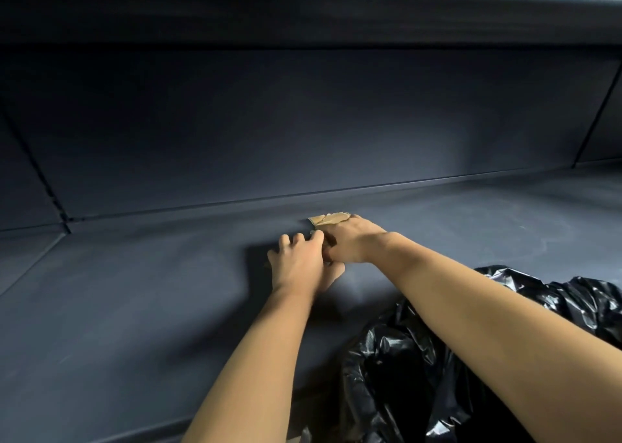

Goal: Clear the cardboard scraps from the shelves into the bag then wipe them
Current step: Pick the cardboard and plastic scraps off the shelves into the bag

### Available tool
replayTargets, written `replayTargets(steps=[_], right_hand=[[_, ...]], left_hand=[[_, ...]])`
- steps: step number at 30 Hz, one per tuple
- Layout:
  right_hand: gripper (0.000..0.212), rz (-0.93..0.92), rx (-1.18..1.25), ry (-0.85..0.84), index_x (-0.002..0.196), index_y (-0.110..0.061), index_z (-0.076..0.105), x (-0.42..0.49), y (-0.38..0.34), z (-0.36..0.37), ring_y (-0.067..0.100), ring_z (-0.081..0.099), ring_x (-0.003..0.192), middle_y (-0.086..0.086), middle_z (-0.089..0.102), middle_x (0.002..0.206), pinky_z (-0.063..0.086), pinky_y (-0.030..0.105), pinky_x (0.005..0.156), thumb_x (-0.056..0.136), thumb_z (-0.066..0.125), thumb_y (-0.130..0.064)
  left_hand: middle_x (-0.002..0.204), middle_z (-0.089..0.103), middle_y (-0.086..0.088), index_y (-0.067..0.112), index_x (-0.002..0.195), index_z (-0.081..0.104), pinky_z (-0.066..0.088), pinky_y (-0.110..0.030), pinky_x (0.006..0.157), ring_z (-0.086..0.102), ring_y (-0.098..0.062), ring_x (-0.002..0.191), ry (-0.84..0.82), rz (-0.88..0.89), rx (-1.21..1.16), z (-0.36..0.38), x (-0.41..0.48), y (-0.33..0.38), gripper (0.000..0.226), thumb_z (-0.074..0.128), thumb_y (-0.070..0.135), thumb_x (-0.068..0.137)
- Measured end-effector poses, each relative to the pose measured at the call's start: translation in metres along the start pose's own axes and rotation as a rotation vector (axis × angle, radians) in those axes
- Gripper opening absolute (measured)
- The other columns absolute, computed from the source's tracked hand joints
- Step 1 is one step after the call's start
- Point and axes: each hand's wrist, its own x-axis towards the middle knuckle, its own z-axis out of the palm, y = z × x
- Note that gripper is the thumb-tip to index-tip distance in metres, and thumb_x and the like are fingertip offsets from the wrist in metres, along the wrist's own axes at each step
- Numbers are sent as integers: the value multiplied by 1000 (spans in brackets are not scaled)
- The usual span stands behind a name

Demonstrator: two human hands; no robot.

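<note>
Black bag sat nearest, at the shelf front edge. Left hand had its fingers curled, hold unclear. Right hand gripped cardboard scraps mid-shelf, near the back wall.

One left hand, one right hand, one black bag, one shelf, a few overlapping cardboard scraps.

we seem to stand at shop-style shelving, a long dark shelf spreading either side of our right hand, seamed back panel beyond it, upper shelf overhead
</note>
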Motion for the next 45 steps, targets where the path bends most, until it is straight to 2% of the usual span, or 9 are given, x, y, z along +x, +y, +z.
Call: replayTargets(steps=[8,11,14,19,22,27,32,39,45], right_hand=[[27,12,-232,88,112,-6,57,-1,-15,-3,33,55,108,13,58,117,42,34,81,90,44,-12],[28,121,-55,189,110,-6,61,-1,-4,-8,37,57,102,17,62,112,44,32,76,88,43,-7],[31,264,213,330,113,-11,63,-2,13,-14,37,57,104,16,63,113,48,34,83,88,44,-9],[40,347,276,508,114,-20,61,-2,27,-17,36,56,99,16,63,109,39,28,69,86,39,-2],[43,305,180,417,115,-19,62,-3,27,-16,36,55,105,14,60,116,45,31,76,84,41,1],[46,186,-17,51,136,-18,42,-1,16,-3,34,39,127,11,43,135,39,41,102,91,49,-15],[48,183,-57,-10,135,-12,32,-2,12,1,33,30,132,9,38,140,27,38,109,92,45,-31],[36,185,-35,-35,118,-16,39,-5,9,-2,32,41,115,8,51,123,34,36,80,87,46,-33],[52,188,-121,-57,137,-37,31,-2,7,-1,27,31,124,1,39,130,36,39,77,87,44,-37]], left_hand=[[109,64,-15,7,109,51,45,-39,84,54,-33,110,111,-9,-6,0,-4,4,41,52,37,81],[117,56,-18,1,125,38,43,-38,85,50,-33,113,137,-45,11,0,-2,1,61,48,45,85],[117,56,-20,5,122,45,43,-38,84,50,-35,112,166,-35,-24,-1,-2,1,45,38,38,91],[114,60,-20,16,134,41,44,-43,79,57,-38,102,306,-15,-123,-3,-8,1,40,29,25,97],[121,55,-16,16,141,30,44,-43,80,57,-37,104,335,-29,-168,-5,-10,-1,44,28,24,98],[115,56,-20,12,127,43,43,-41,78,54,-39,104,199,-43,-158,-9,-12,0,38,39,15,89],[117,56,-19,5,117,51,42,-40,84,50,-37,109,136,-62,-117,-11,-10,-2,31,40,8,87],[116,59,-18,-1,110,57,40,-38,88,49,-33,112,116,-49,-52,-8,-7,-1,30,39,9,88],[129,50,-12,11,121,43,36,-51,98,44,-31,120,180,-103,-49,-7,-8,1,30,35,13,92]])
